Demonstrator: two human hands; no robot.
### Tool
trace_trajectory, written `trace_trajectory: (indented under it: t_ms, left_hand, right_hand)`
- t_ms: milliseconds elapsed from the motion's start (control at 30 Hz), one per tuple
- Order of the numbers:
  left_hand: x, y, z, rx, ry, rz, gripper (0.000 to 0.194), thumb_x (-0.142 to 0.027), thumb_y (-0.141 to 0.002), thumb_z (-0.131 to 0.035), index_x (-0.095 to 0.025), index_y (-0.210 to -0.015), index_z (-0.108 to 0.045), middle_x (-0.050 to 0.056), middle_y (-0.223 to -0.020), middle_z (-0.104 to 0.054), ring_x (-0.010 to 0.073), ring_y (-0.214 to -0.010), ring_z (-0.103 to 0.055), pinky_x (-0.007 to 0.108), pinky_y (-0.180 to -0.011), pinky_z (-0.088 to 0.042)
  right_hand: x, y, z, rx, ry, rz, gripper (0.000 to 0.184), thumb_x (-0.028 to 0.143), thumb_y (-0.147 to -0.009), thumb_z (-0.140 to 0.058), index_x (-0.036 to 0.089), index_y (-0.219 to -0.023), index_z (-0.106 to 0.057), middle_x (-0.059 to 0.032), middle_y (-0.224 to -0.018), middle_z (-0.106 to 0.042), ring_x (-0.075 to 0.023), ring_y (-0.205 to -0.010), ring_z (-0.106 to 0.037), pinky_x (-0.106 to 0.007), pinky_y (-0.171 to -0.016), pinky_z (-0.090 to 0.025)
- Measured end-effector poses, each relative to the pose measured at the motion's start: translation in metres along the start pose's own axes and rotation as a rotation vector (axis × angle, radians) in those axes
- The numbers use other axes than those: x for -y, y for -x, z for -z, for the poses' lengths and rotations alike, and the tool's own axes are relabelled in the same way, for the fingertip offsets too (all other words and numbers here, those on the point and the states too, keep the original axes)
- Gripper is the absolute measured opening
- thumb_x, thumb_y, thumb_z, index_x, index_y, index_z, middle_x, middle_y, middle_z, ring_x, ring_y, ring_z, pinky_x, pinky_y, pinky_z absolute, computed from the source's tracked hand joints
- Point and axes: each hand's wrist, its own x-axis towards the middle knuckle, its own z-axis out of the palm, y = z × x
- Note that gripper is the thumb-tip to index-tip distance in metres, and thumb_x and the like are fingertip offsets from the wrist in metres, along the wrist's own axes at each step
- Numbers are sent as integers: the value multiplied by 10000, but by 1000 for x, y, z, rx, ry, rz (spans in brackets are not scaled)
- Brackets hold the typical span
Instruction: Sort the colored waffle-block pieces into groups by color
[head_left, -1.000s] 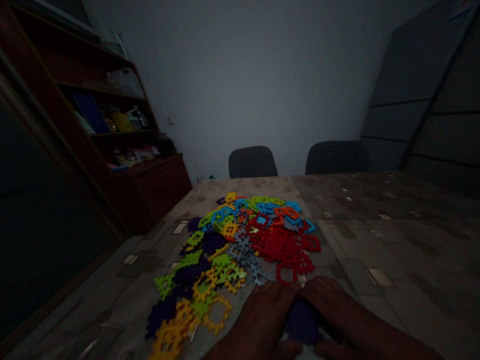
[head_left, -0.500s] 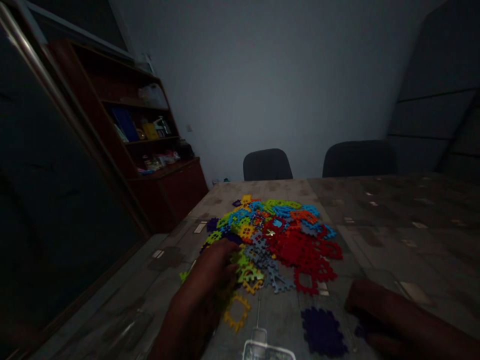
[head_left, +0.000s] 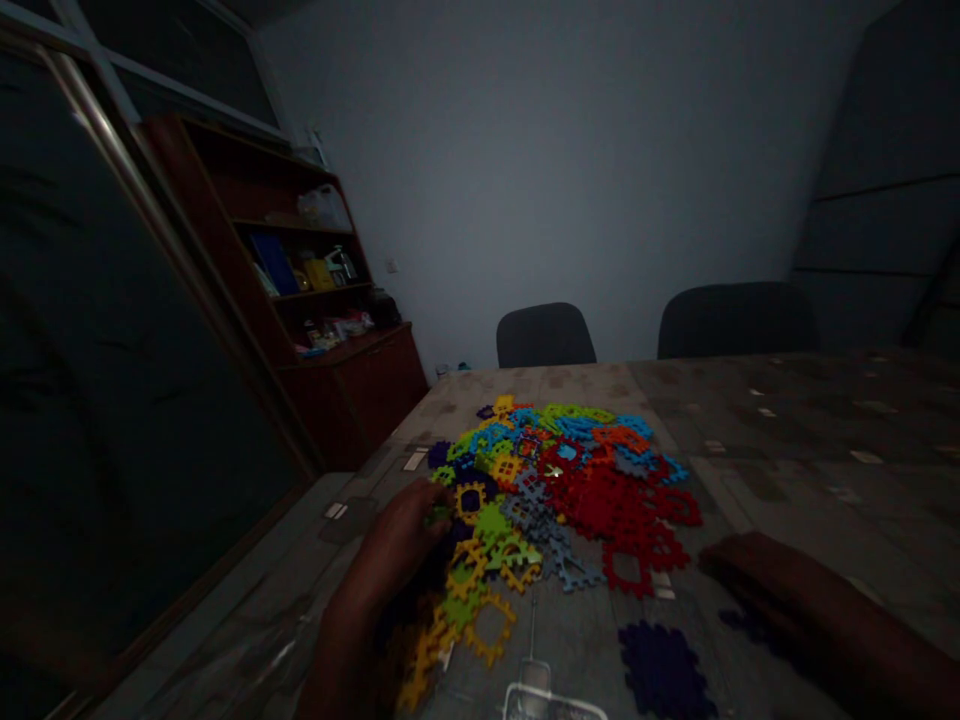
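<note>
My left hand [head_left: 401, 535] is at the left side of a heap of toothed plastic building pieces, its fingers curled and pinched around a small green piece [head_left: 437, 513]. Beside it lie a yellow square frame piece [head_left: 471, 500] and light green pieces [head_left: 493, 522]. Under the left forearm more yellow pieces [head_left: 424, 660] are partly hidden. My right hand [head_left: 772, 585] is low over the table at the right, fingers bent together around a dark purple piece [head_left: 741, 624], mostly covered by the hand. Left of it, a dark purple square piece [head_left: 666, 670] lies flat.
Red pieces [head_left: 611, 505] fill the heap's right side, with grey pieces [head_left: 570, 568] in front and blue ones [head_left: 634, 425] behind. A clear-edged shape [head_left: 551, 700] shows at the table's near edge. Two dark chairs [head_left: 546, 335] stand beyond the table [head_left: 825, 450]; shelves [head_left: 300, 300] stand left.
My left hand has drawn back leftward from the heap, uncovering yellow and green pieces. My right hand has risen slightly with the purple piece. The view has shifted a little.
</note>
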Motion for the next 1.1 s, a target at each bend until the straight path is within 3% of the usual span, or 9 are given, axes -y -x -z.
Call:
trace_trajectory:
  t_ms: [133,367,567,767,833,933,1100]
  left_hand:
    - [-1,13,-9,57,35,-14,327,-60,-780,-712,-221,-1064,-721,67,-1171,-710,243,-1099,-674,328,-950,-506]
    - [5,6,-20,14,13,-12,406,26,-717,-668,-220,-1031,-744,68,-1161,-697,233,-1085,-675,326,-956,-512]
    - [2,4,-17,-51,-16,-20,197,-107,-857,-630,-205,-974,-753,84,-1061,-748,258,-1020,-704,349,-916,-524]
    - [-13,0,-13,-174,-14,-55,194,-225,-947,-539,-208,-976,-731,92,-1092,-757,275,-1038,-701,392,-944,-521]
    - [-26,2,-19,-316,27,-145,198,-245,-959,-534,-222,-988,-729,83,-1068,-764,269,-1018,-705,395,-942,-530]
    - [-56,11,-38,-529,132,-433,188,-202,-980,-546,-220,-1047,-721,84,-1031,-767,251,-978,-709,375,-903,-546]
    - [-112,33,-80,-452,182,-905,196,-130,-996,-537,-187,-1154,-640,94,-962,-764,208,-809,-683,309,-692,-526]
  right_hand:
    - [-8,2,-7,67,-31,28,401,499,-990,-486,278,-1144,-783,-117,-1173,-778,-330,-1042,-748,-461,-920,-630]
    - [-3,7,-9,138,-24,21,385,479,-984,-501,286,-1187,-764,-108,-1230,-761,-333,-1092,-734,-481,-964,-614]
    - [-4,3,-3,125,-23,29,353,406,-963,-512,292,-1173,-772,-101,-1177,-779,-310,-1027,-755,-448,-914,-633]
    - [-13,8,-10,93,-4,25,356,445,-995,-532,294,-1235,-748,-99,-1260,-746,-316,-1120,-716,-465,-987,-586]
    - [-17,8,-11,98,2,21,357,456,-1007,-525,299,-1247,-738,-95,-1270,-739,-311,-1131,-707,-457,-983,-583]
    - [-18,6,-9,114,1,15,367,464,-1022,-496,286,-1239,-733,-100,-1241,-741,-301,-1106,-708,-454,-973,-577]
    - [-7,0,-1,148,-34,27,347,376,-1025,-466,230,-1198,-729,-127,-1150,-748,-282,-1022,-711,-436,-917,-571]
